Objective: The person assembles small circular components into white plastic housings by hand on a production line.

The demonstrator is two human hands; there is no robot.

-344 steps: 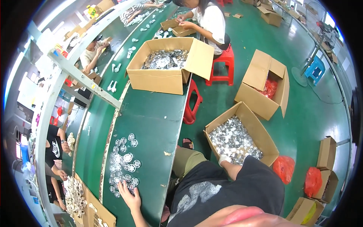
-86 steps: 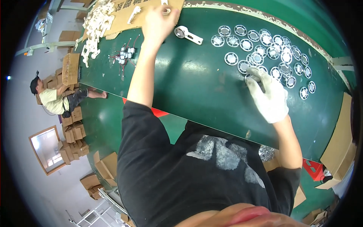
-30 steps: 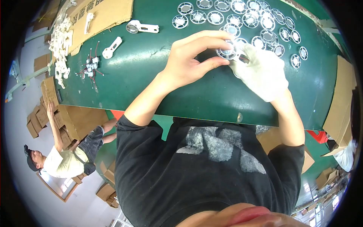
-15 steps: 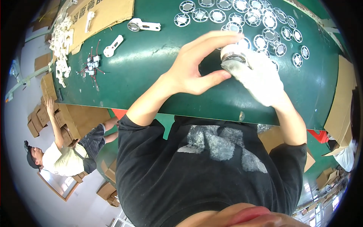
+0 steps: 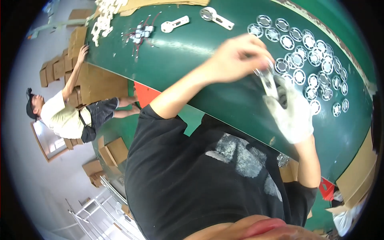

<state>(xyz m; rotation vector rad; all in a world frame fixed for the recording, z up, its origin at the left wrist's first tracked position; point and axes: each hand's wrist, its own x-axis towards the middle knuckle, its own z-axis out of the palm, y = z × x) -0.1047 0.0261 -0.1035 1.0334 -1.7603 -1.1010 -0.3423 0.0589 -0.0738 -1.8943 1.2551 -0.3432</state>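
My right hand [image 5: 291, 116], in a white glove, grips a white handle-shaped plastic part [image 5: 270, 86], which looks like a small hand-held fan body. It stands tilted, its round end up. My bare left hand [image 5: 242, 58] is closed at that end, thumb and fingertips pinching the clear round rim [image 5: 264, 69]. Motion blurs these fingers, and whether the rim is a separate piece I cannot tell. Just right of the hands lie several round spoked covers [image 5: 296, 60] with clear rims, some overlapping.
On the green table [image 5: 188, 80] lie two white handled parts with round heads [image 5: 218, 19] [image 5: 175, 24], a cluster of small motors with red and black wires [image 5: 141, 34], and a heap of white plastic pieces [image 5: 106, 18]. Cardboard [image 5: 168, 2] lies at the far edge. A person [image 5: 66, 116] stands left.
My view has turned, shifting the table's things. The part in my gloved hand now shows its handle, with the round end tilted away. My left hand has closed from a wide curve into a pinch.
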